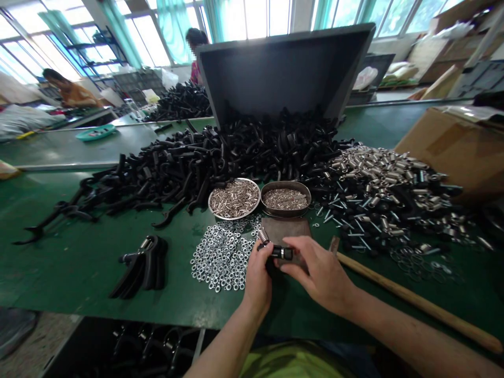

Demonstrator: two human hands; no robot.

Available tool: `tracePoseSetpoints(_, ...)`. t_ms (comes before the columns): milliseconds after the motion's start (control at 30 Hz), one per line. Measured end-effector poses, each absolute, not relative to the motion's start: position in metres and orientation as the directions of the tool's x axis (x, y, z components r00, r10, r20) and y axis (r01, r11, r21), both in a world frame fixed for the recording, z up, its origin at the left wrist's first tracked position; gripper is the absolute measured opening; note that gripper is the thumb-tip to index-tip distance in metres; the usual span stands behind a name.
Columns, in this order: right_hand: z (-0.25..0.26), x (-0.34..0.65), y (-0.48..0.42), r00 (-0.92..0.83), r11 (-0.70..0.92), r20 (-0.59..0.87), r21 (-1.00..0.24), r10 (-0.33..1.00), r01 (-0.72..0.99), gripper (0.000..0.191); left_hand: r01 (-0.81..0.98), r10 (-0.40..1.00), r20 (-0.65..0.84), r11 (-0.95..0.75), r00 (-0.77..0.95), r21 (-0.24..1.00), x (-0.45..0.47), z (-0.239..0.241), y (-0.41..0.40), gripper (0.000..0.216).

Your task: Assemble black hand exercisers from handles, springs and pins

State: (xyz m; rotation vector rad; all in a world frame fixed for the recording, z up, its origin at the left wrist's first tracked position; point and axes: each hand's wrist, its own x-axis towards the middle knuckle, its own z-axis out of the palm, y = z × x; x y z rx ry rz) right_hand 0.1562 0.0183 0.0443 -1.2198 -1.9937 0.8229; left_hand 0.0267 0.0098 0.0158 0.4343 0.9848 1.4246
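Lower centre: left hand [258, 281] is gripping black handle part [279, 252] with coil spring [263, 235]; right hand [326, 272] is hovering half-open beside it.

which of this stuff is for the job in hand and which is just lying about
Likely for the job:
black part in the left hand
spring on it
small metal rings
loose springs
heaped black parts

Apparently just lying about:
turquoise tray on the bench behind
cardboard box at right, contents unseen
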Motion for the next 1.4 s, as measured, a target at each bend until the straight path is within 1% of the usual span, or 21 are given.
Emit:
tracePoseSetpoints(33,0.044,0.155,0.018,-0.341,0.402,0.255,-0.776,0.905,0.486,0.023,-0.599,0.951,-0.269,0.128,-0.152,0.791,0.027,0.015,0.01,0.013)
tracePoseSetpoints(67,0.044,0.153,0.018,-0.317,0.377,0.251,-0.814,0.915,0.442,0.021,-0.578,0.955,-0.258,0.128,-0.147,0.806,0.027,0.015,0.01,0.014)
tracePoseSetpoints(100,0.043,0.151,0.018,-0.281,0.284,0.186,-0.887,0.941,0.363,0.019,-0.552,0.958,-0.251,0.134,-0.141,0.823,0.028,0.015,0.011,0.016)
tracePoseSetpoints(133,0.042,0.147,0.019,-0.24,0.137,0.076,-0.959,0.968,0.247,0.018,-0.518,0.959,-0.241,0.132,-0.148,0.845,0.028,0.016,0.011,0.018)
tracePoseSetpoints(167,0.04,0.144,0.019,-0.209,-0.03,-0.05,-0.995,0.977,0.099,0.02,-0.476,0.958,-0.222,0.111,-0.183,0.873,0.029,0.017,0.011,0.021)
tracePoseSetpoints(233,0.036,0.135,0.021,-0.197,-0.296,-0.258,-0.935,0.946,-0.196,0.025,-0.363,0.933,-0.157,0.031,-0.324,0.931,0.03,0.018,0.01,0.026)
tracePoseSetpoints(300,0.03,0.128,0.022,-0.192,-0.426,-0.381,-0.82,0.904,-0.382,0.028,-0.22,0.896,-0.063,-0.039,-0.441,0.975,0.031,0.019,0.01,0.03)
tracePoseSetpoints(367,0.024,0.125,0.025,-0.192,-0.503,-0.467,-0.759,0.863,-0.414,0.031,-0.106,0.892,0.005,-0.059,-0.451,0.993,0.029,0.017,0.01,0.043)
tracePoseSetpoints(400,0.021,0.127,0.028,-0.208,-0.532,-0.491,-0.759,0.846,-0.375,0.032,-0.071,0.904,0.009,-0.044,-0.428,0.997,0.026,0.015,0.011,0.052)
tracePoseSetpoints(467,0.018,0.133,0.037,-0.306,-0.551,-0.489,-0.819,0.817,-0.162,0.035,-0.017,0.936,-0.035,0.031,-0.35,0.999,0.019,0.009,0.015,0.061)
tracePoseSetpoints(500,0.018,0.138,0.045,-0.379,-0.512,-0.475,-0.859,0.795,0.003,0.037,0.011,0.949,-0.068,0.075,-0.308,0.997,0.014,0.007,0.017,0.059)
tracePoseSetpoints(533,0.02,0.142,0.054,-0.436,-0.422,-0.456,-0.889,0.776,0.18,0.039,0.042,0.959,-0.092,0.107,-0.268,0.993,0.01,0.004,0.019,0.055)
tracePoseSetpoints(600,0.027,0.145,0.078,-0.471,-0.096,-0.351,-0.87,0.81,0.484,0.037,0.116,0.977,-0.087,0.111,-0.195,0.987,0.002,0.0,0.024,0.048)
tracePoseSetpoints(667,0.034,0.137,0.106,-0.447,0.246,-0.108,-0.711,0.888,0.659,0.03,0.21,0.99,-0.011,0.04,-0.141,0.977,-0.003,-0.002,0.027,0.044)
tracePoseSetpoints(733,0.039,0.119,0.136,-0.427,0.42,0.12,-0.539,0.896,0.73,0.018,0.345,0.995,0.075,-0.05,-0.059,0.937,-0.004,-0.003,0.027,0.039)
tracePoseSetpoints(800,0.039,0.095,0.162,-0.415,0.453,0.188,-0.474,0.89,0.755,0.014,0.467,0.99,0.135,-0.137,0.039,0.873,-0.002,-0.003,0.026,0.036)
tracePoseSetpoints(867,0.035,0.073,0.184,-0.407,0.454,0.203,-0.441,0.891,0.774,0.016,0.551,0.982,0.157,-0.191,0.109,0.812,0.0,-0.006,0.025,0.039)
tracePoseSetpoints(1033,0.024,0.047,0.211,-0.4,0.441,0.186,-0.396,0.897,0.805,0.025,0.73,0.974,0.134,-0.224,0.18,0.645,0.002,-0.012,0.026,0.053)
tracePoseSetpoints(1133,0.023,0.047,0.215,-0.409,0.447,0.181,-0.42,0.894,0.79,0.029,0.796,0.973,0.111,-0.231,0.204,0.56,0.002,-0.011,0.029,0.053)
tracePoseSetpoints(1233,0.027,0.052,0.212,-0.434,0.473,0.198,-0.474,0.879,0.743,0.028,0.821,0.974,0.097,-0.226,0.206,0.525,0.002,-0.009,0.03,0.053)
tracePoseSetpoints(1400,0.039,0.073,0.186,-0.444,0.476,0.213,-0.595,0.87,0.647,0.015,0.834,0.972,0.094,-0.234,0.217,0.499,0.002,-0.007,0.031,0.053)
